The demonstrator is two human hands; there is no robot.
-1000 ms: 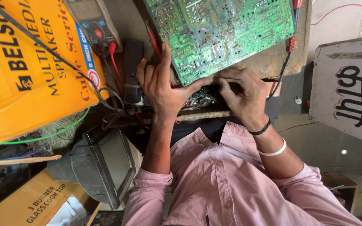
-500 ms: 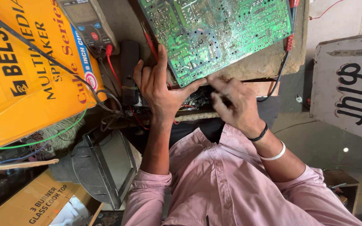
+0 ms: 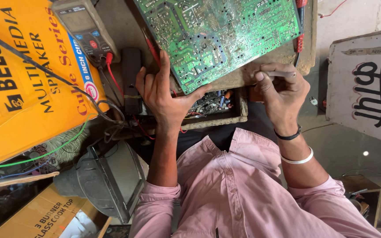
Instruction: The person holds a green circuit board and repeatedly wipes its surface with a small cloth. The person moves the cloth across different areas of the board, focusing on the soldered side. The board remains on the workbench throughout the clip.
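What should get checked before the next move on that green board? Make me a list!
1. Left hand steadying the green circuit board: ok, fingers and thumb grip its lower corner.
2. Right hand holding the thin tool: ok, pinched between the fingers.
3. Tool tip resting on the board: cannot tell, the tip is hidden.
4. Red wire plugged into the meter: ok.
5. Meter screen showing something: cannot tell, too small.
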